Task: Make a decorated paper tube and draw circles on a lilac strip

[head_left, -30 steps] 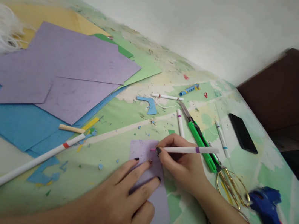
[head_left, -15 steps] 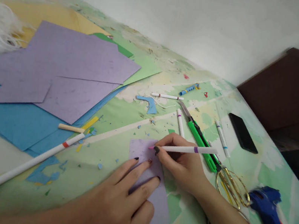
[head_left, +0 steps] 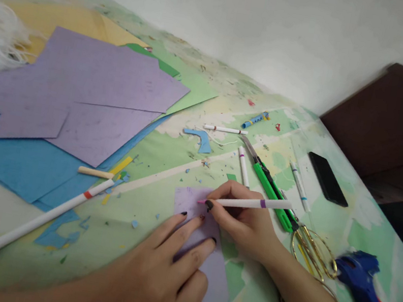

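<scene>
A small purple paper strip [head_left: 216, 282] lies on the patterned tablecloth in front of me. My left hand [head_left: 170, 264] rests flat on it with its fingers spread, holding nothing. In my right hand [head_left: 243, 222] is a white marker [head_left: 247, 201] with a purple band, pinched between thumb and fingers. The marker's pink tip touches the upper part of the strip, just beyond my left fingertips.
Large purple sheets [head_left: 94, 71] overlap blue paper [head_left: 3, 154] at the left. Near my right arm lie a green cutter [head_left: 270, 188], gold-handled scissors [head_left: 314, 252] and a blue glue gun [head_left: 368, 287]. A black phone [head_left: 327, 179] lies farther right.
The marker tip has shifted slightly left and down on the strip, together with my right fingers. My left hand has stayed in place.
</scene>
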Demonstrator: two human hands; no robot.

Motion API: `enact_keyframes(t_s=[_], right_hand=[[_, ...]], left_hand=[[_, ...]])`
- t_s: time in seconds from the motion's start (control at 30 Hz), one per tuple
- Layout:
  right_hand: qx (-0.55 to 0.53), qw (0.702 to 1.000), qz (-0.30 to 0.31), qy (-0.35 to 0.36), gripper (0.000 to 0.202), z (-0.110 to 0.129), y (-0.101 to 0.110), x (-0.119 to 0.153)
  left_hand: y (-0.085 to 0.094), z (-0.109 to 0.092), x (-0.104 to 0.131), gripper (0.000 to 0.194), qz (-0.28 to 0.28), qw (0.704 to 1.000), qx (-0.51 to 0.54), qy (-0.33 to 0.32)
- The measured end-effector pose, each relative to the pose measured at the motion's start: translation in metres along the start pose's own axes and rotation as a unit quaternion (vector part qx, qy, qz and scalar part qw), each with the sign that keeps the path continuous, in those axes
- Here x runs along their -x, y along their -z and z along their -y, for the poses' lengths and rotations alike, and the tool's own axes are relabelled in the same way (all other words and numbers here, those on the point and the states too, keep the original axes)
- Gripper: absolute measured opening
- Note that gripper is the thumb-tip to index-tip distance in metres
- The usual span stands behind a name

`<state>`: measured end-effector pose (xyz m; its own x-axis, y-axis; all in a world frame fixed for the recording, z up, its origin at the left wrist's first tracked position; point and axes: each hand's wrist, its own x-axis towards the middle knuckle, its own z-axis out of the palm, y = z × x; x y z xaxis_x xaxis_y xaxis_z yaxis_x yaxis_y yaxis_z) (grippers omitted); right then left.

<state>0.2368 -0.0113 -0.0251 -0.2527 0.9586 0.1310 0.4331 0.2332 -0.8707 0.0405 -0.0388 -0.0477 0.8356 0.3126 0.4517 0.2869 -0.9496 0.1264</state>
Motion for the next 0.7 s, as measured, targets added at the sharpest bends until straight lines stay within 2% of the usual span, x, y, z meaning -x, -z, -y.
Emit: enact_keyframes(t_s=[0.47, 0.7], right_hand=[[-0.027, 0.999, -0.013, -0.033, 0.007, 0.0, -0.0008, 0.0025], [-0.022, 0.999, -0.025, -0.031, 0.008, 0.0, -0.0002, 0.001]], left_hand=[[-0.001, -0.0027, 0.0009, 0.012, -0.013, 1.0, 0.012, 0.019], [0.0016, -0.002, 0.001, 0.011, 0.012, 1.0, 0.016, 0.013]])
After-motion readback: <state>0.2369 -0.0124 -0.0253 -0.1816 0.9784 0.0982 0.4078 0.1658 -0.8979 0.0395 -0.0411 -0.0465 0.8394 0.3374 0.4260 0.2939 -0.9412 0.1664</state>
